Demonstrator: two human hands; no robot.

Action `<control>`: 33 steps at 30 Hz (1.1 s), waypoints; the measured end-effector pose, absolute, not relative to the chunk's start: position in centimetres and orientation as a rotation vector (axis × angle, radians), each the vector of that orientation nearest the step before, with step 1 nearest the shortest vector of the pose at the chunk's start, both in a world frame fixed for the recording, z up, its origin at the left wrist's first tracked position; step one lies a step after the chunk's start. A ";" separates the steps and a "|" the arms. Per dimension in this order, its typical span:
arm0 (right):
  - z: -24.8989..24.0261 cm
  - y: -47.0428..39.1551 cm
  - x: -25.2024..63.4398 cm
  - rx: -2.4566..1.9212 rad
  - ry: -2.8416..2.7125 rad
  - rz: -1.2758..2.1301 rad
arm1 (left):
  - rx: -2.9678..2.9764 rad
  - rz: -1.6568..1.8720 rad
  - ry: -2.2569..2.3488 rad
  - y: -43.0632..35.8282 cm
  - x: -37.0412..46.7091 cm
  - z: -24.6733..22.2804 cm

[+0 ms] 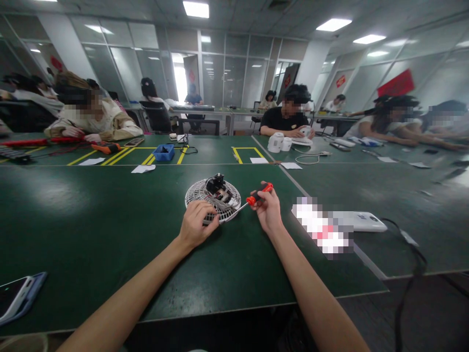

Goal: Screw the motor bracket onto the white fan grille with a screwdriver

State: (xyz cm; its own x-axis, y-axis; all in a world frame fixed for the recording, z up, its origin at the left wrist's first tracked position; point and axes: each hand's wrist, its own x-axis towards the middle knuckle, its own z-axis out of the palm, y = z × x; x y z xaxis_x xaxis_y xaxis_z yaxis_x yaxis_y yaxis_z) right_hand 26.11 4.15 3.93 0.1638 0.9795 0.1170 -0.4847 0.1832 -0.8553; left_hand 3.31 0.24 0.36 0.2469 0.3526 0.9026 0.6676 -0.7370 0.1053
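Note:
A screwdriver with a red and black handle [260, 193] is gripped in my right hand [269, 210]. Its metal shaft slants down and left over the near edge of a white round fan grille [192, 193]. My left hand [198, 225] is at the front left edge of that grille, its fingers curled and drawn toward the thumb near the screwdriver tip. Whatever lies between those fingertips is too small to make out. On top of the grille sits a black motor assembly [216, 183] with pale wires, lying flat side down on the green table [110, 244].
To the right lie a blurred bright object [318, 227] and a white power bank-like device [366, 221] with a black cable. A phone [16, 296] rests at the left front. Further back stand a blue bin [163, 152] and white parts [276, 143]. Several people sit around.

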 end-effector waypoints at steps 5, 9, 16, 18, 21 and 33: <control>3.8 4.3 26.2 -0.794 -0.723 1.124 | -2.212 -1.506 -0.949 0.2 3.4 0.5; 3.8 4.4 26.2 -0.801 -0.706 1.085 | -2.204 -1.493 -0.927 0.2 3.4 0.5; 3.6 4.3 25.9 -0.800 -0.736 1.086 | -2.203 -1.489 -0.906 0.2 3.3 0.7; 3.5 4.3 25.8 -0.808 -0.744 1.083 | -2.198 -1.489 -0.904 0.2 3.3 0.7; 3.4 4.3 25.8 -0.811 -0.734 1.078 | -2.196 -1.491 -0.920 0.3 3.3 0.5; 3.6 4.3 26.0 -0.814 -0.773 1.032 | -2.218 -1.504 -0.913 0.4 3.2 0.3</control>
